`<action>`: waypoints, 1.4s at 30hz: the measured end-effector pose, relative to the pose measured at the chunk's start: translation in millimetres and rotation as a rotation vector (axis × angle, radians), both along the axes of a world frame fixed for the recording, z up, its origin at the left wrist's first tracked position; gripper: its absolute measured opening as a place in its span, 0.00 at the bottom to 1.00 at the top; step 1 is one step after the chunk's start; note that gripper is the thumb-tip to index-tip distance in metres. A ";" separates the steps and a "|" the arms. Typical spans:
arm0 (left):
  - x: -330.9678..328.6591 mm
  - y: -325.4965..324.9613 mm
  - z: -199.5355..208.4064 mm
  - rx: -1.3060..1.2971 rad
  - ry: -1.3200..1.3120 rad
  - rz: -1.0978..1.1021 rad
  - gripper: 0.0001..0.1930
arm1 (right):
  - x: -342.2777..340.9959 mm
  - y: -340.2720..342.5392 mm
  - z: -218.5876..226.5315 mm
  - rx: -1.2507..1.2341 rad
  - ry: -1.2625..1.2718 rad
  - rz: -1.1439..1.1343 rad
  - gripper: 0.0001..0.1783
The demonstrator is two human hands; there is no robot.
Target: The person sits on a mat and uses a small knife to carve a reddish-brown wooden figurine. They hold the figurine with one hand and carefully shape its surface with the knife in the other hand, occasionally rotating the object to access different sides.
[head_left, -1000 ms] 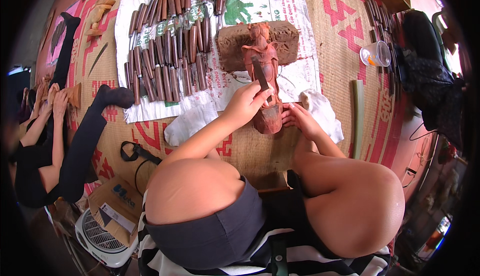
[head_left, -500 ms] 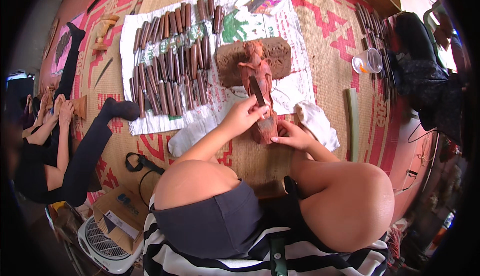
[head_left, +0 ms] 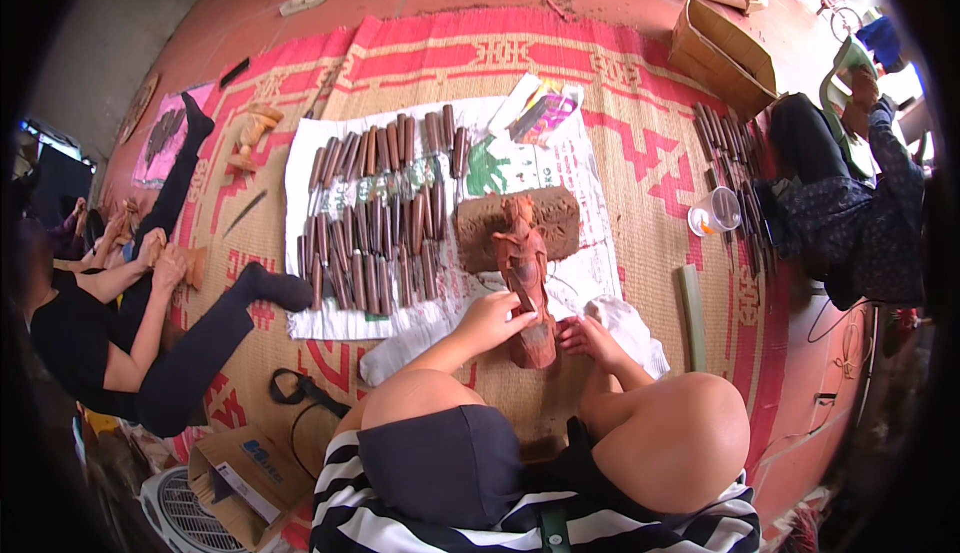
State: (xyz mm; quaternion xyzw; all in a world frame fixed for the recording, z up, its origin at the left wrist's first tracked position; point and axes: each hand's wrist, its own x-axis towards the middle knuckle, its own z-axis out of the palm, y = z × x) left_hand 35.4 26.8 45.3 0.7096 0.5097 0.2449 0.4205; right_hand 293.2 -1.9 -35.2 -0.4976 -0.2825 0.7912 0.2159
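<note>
A reddish-brown carved wooden figure [head_left: 524, 263] lies lengthwise on the woven mat [head_left: 640, 153] in front of my knees, its top resting on a brown block [head_left: 560, 218]. My left hand [head_left: 493, 319] is closed against the figure's lower left side; whether it also holds a tool is hidden. My right hand [head_left: 588, 338] grips the figure's base from the right. Rows of several dark carving chisels [head_left: 375, 223] lie on white paper [head_left: 300, 318] just left of the figure.
A white cloth [head_left: 630, 328] lies under the figure's base. Also on the mat are a plastic cup [head_left: 717, 215], more tools [head_left: 725, 148], a green stick [head_left: 692, 315] and a cardboard box [head_left: 722, 53]. One person sits at left [head_left: 120, 333], another at right [head_left: 850, 203]. A fan [head_left: 185, 513] stands at lower left.
My left hand has slid down the figure toward its base. The view has tilted up, so more of the mat's far end shows. My right hand stays at the base.
</note>
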 end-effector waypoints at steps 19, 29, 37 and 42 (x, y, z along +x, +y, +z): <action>9.3 4.3 -2.9 -0.012 -0.082 0.053 0.11 | 2.4 1.8 -3.1 -0.028 -0.019 -0.016 0.21; 15.6 9.1 -8.7 0.368 -0.007 0.000 0.11 | -26.0 3.1 51.2 0.344 -0.283 0.436 0.46; 14.8 7.9 -3.4 0.317 0.015 -0.045 0.12 | -38.0 4.7 46.7 0.433 -0.478 0.637 0.52; 17.5 8.6 3.6 0.347 0.164 -0.019 0.13 | -35.7 8.0 41.6 0.421 -0.514 0.687 0.52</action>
